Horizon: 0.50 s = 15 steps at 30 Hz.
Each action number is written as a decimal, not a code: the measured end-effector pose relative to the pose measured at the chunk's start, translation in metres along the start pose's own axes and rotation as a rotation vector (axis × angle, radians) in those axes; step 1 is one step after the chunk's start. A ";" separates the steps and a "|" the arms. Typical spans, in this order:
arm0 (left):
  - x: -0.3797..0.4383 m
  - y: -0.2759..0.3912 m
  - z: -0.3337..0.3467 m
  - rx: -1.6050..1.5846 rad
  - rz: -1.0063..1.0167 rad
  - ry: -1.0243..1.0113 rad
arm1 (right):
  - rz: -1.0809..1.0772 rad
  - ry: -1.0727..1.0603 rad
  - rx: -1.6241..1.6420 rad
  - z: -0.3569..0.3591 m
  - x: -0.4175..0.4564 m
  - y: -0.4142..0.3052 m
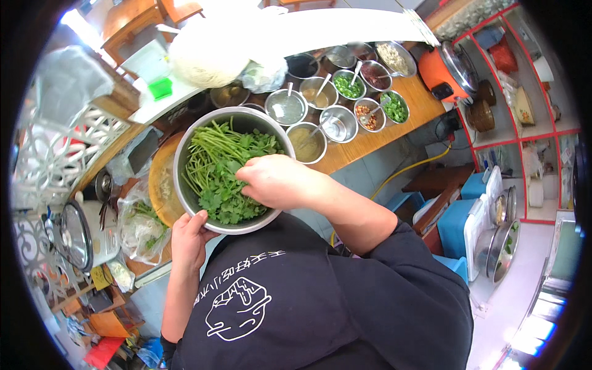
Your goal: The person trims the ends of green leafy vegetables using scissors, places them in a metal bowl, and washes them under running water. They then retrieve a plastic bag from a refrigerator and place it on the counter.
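A deep stainless-steel bowl [180, 185] is tilted before my apron, over the counter's near edge. Fresh coriander [215, 159] fills much of it, the thin stems to the upper left and the leaves to the lower right. My left hand [190, 238] grips the bowl's lower left rim, thumb over the edge. Over the right side of the rim reaches my right hand [273, 181], its fingers curled against the coriander leaves. Whether those fingers hold any leaves is hidden. Behind the bowl's left side lies a round wooden chopping board [162, 185], partly covered.
Several metal bowls of sauces and chopped toppings [349, 85] crowd the wooden counter [416, 99], some with spoons. An orange cooker [439, 74] stands at its right end. To the left are a bag of vegetables [143, 226] and a lidded pot [76, 236]. Blue bins [460, 226] stand right.
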<state>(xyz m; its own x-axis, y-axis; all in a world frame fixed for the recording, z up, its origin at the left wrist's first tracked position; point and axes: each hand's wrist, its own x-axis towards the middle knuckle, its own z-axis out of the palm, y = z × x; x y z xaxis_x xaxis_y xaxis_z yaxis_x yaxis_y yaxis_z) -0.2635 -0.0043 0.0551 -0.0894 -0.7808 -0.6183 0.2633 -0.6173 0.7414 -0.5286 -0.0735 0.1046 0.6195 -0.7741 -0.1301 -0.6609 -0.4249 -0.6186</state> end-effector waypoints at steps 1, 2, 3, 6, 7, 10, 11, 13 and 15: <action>-0.014 0.000 -0.011 -0.036 0.024 0.030 | -0.042 -0.120 -0.039 0.006 0.007 -0.014; -0.025 -0.001 -0.023 -0.072 0.042 0.036 | -0.087 -0.242 -0.079 0.013 0.013 -0.029; -0.038 -0.006 -0.037 -0.098 0.071 0.061 | -0.150 -0.375 -0.124 0.021 0.021 -0.048; -0.078 -0.021 -0.080 -0.192 0.170 0.163 | -0.402 -0.077 -0.034 0.020 0.037 -0.096; -0.093 -0.028 -0.099 -0.193 0.207 0.188 | -0.421 0.028 0.000 0.018 0.042 -0.113; -0.140 -0.048 -0.143 -0.303 0.291 0.357 | -0.393 0.240 0.112 0.023 0.058 -0.154; -0.158 -0.055 -0.157 -0.337 0.319 0.410 | -0.383 0.215 0.082 0.027 0.064 -0.167; -0.182 -0.075 -0.183 -0.398 0.351 0.506 | -0.421 0.117 0.039 0.051 0.076 -0.194; -0.210 -0.091 -0.206 -0.452 0.360 0.616 | -0.492 0.030 0.008 0.082 0.087 -0.220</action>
<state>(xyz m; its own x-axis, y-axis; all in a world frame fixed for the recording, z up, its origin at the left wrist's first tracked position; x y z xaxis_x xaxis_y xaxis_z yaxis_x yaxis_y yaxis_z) -0.0706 0.2360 0.0633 0.5789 -0.6492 -0.4934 0.5459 -0.1408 0.8259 -0.2947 -0.0088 0.1655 0.8449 -0.4957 0.2012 -0.2895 -0.7398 -0.6074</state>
